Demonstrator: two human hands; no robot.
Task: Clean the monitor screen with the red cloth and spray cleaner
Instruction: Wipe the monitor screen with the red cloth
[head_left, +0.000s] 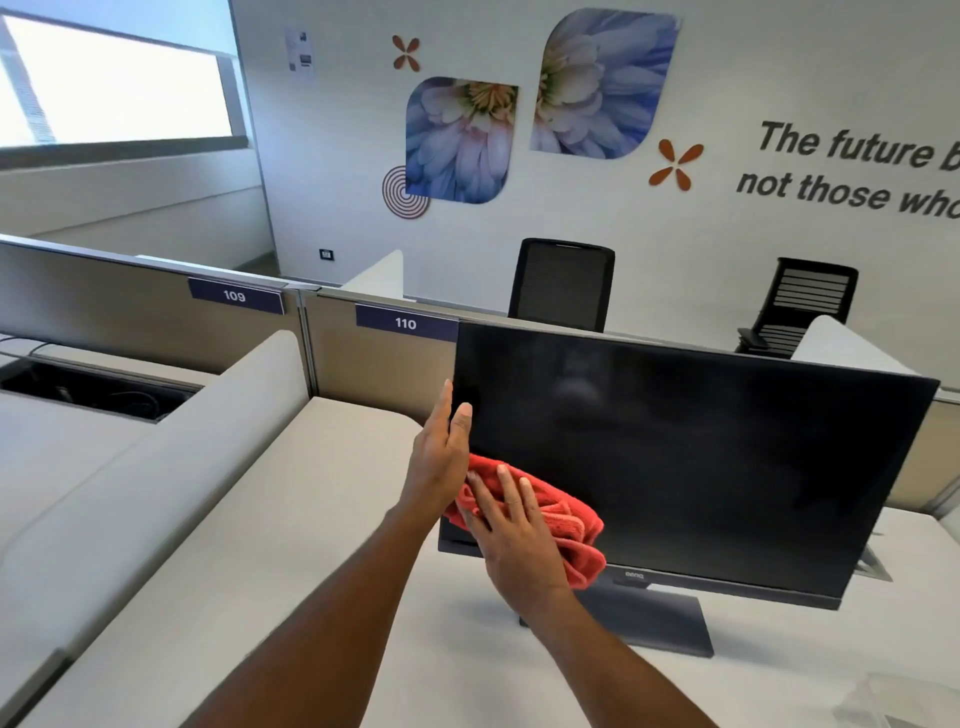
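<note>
A black monitor (691, 457) with a dark, switched-off screen stands on the white desk (291, 597) on a flat dark base (649, 623). My left hand (441, 452) grips the monitor's left edge, thumb on the front of the screen and fingers behind. My right hand (511, 535) lies flat on a bunched red cloth (566, 525) and presses it against the lower left corner of the screen. No spray cleaner is clearly in view.
Beige partitions labelled 109 (235, 296) and 110 (405, 323) rise behind the desk. A padded divider (171, 441) runs along the left. Two black office chairs (561, 286) stand by the far wall. Something pale and blurry shows at the bottom right corner (883, 701).
</note>
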